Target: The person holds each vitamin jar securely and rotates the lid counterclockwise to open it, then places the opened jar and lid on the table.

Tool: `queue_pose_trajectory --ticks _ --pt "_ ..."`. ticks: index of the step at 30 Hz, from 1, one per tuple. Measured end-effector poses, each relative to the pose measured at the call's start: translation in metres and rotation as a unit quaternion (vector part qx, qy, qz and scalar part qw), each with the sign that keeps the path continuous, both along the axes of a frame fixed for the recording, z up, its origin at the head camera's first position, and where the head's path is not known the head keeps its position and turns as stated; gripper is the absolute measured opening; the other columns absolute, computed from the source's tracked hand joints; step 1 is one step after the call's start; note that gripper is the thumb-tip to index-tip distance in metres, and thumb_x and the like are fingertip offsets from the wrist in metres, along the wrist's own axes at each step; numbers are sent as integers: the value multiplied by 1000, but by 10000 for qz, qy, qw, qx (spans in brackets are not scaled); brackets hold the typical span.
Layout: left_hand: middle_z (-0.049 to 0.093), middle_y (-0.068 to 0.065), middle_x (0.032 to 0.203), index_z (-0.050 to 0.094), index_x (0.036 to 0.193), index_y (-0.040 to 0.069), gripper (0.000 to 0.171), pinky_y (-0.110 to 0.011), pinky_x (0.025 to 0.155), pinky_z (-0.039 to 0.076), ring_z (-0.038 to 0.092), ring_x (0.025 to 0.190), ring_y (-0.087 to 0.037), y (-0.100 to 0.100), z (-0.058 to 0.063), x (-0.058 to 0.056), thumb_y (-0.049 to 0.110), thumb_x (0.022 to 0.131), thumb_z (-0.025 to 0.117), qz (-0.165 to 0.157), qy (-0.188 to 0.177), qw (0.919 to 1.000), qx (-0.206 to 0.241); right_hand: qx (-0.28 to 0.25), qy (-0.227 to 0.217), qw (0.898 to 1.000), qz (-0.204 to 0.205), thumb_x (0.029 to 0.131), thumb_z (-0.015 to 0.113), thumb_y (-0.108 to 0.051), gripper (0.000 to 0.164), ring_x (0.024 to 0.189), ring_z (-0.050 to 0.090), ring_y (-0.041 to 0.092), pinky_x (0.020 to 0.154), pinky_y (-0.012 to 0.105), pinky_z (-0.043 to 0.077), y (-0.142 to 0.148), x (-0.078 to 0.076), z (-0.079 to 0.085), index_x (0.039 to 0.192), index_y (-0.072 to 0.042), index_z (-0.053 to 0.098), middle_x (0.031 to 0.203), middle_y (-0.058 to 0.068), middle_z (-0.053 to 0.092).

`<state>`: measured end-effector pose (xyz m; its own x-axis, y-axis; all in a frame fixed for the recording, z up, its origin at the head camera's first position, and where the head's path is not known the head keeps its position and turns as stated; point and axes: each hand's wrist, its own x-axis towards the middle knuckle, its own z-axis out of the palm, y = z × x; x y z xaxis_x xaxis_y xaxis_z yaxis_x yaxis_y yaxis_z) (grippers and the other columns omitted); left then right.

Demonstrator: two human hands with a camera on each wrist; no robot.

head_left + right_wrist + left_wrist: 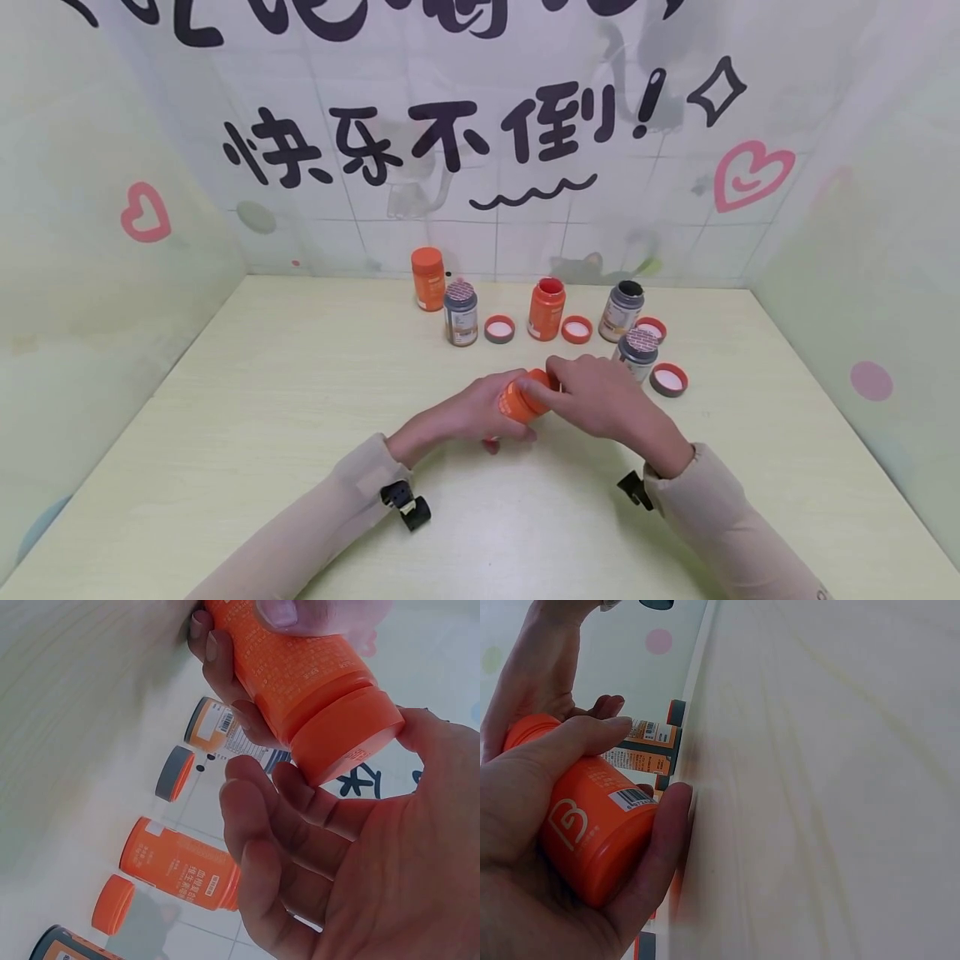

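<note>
My left hand [480, 408] grips an orange plastic bottle [604, 817], tilted over the table, with the thumb along one side and the fingers round the other. White print and a barcode show on its wall in the left wrist view. Its orange screw cap [349, 735] sits on the neck. With thumb and index finger on opposite sides of the cap's edge, my right hand [600, 396] pinches it, while its other fingers curl loosely beside the cap.
Behind the hands stand a capped orange bottle [429, 279], a grey bottle [461, 317] with a patterned seal, an uncapped orange bottle [547, 312] and an uncapped grey bottle [621, 315]. Another sealed grey bottle [636, 354] is close beyond the right hand. Several upturned caps [669, 380] lie among them.
</note>
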<state>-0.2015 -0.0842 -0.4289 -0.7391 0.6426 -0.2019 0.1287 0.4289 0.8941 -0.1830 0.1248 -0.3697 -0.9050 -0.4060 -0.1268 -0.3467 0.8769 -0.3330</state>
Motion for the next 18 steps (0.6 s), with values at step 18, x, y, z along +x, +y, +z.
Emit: queue_pose_trajectory --ticks 18 --pt "62 -2 115 53 134 29 57 -33 54 59 66 85 -22 0 0 0 21 86 83 -34 63 10000 -24 -50 29 10000 1 97 47 -73 57 54 48 16 53 29 32 2 1 2 89 -18 59 59 -1 49"
